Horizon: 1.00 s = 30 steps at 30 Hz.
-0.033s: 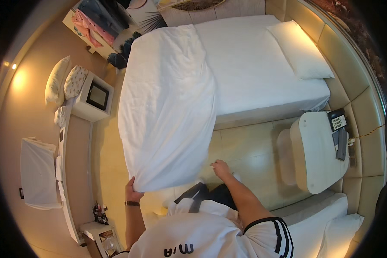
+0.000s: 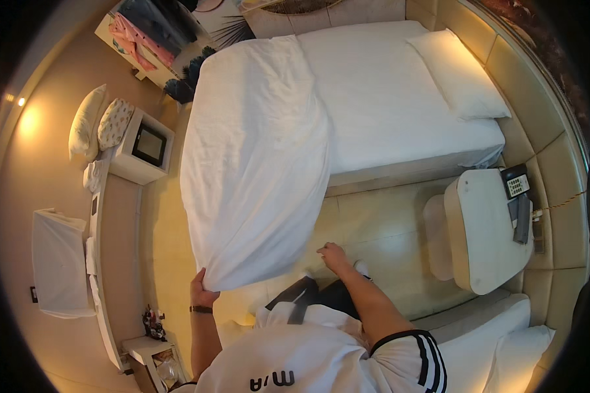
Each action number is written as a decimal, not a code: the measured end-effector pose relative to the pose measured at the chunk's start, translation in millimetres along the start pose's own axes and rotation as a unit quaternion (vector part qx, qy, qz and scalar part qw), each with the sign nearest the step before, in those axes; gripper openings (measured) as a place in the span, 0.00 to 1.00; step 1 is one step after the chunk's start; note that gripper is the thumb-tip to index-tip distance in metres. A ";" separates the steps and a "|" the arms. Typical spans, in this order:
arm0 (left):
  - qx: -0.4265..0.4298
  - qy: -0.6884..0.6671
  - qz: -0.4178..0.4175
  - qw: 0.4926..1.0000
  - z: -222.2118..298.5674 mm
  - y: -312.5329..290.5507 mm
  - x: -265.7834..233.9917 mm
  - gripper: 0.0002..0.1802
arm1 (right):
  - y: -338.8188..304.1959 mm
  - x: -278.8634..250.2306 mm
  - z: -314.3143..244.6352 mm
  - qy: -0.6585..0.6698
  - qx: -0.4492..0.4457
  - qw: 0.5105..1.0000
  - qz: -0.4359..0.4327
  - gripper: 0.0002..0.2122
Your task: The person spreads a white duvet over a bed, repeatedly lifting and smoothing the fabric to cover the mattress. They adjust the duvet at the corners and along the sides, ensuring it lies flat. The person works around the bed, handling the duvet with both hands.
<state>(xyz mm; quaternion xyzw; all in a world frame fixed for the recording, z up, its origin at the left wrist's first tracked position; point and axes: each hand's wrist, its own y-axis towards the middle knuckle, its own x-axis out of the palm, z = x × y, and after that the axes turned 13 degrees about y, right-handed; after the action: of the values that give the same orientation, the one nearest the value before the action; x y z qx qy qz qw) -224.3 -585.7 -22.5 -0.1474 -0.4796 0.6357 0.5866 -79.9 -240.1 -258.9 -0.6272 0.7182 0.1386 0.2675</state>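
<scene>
My left hand (image 2: 203,290), with a dark band at the wrist, is closed on the near corner of a white duvet (image 2: 259,157). From that corner the duvet stretches in diagonal folds up over the foot end of the bed. Its near part hangs past the bed's side above the floor. To the right of the hanging edge, my right hand (image 2: 334,257) is in the air holding nothing, one finger stretched out and the others loosely bent. White sheeting (image 2: 380,98) covers the bed's right part, and a white pillow (image 2: 462,75) lies at the head end.
A rounded white bedside table (image 2: 488,229) carries a dark telephone (image 2: 516,182). Behind my right arm is a second bed (image 2: 472,347) with a pillow (image 2: 521,360). Along the left wall stand a white cabinet (image 2: 137,147) with cushions and a narrow shelf (image 2: 105,314).
My right hand has shifted slightly left. The hanging edge of the duvet has moved a little. My left hand keeps its grip.
</scene>
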 end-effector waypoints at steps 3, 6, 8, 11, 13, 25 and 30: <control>-0.016 0.002 0.011 1.000 10.4 -0.9 3.3 0.17 | 15.4 33.1 -17.7 0.042 -0.056 0.998 -0.003 0.11; -0.017 0.007 0.022 1.000 17.3 -3.3 2.2 0.16 | 26.0 60.7 -36.6 0.070 -0.098 0.992 0.020 0.13; -0.015 0.000 0.041 0.999 20.8 -6.8 5.5 0.16 | 30.4 73.3 -47.7 0.070 -0.126 0.989 0.040 0.14; -0.049 -0.005 -0.019 0.999 32.4 -2.1 -3.0 0.15 | 41.5 95.9 -57.7 0.104 -0.111 0.983 0.105 0.14; -0.040 0.008 0.012 0.999 33.3 -6.2 5.8 0.15 | 44.9 98.0 -66.9 0.105 -0.113 0.984 0.090 0.13; -0.098 0.002 -0.081 0.992 45.8 -18.1 19.6 0.16 | 60.8 122.6 -81.7 0.086 -0.179 0.966 0.167 0.07; -0.079 -0.034 -0.023 0.996 46.5 -22.3 24.8 0.16 | 82.2 133.2 -101.2 0.054 -0.218 0.964 0.143 0.06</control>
<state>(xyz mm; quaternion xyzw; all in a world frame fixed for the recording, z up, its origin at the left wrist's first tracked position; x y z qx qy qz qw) -252.3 -587.2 27.3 -0.1602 -0.5512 0.5870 0.5709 -190.6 -390.0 -261.6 -0.5673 0.7664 0.2947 0.0629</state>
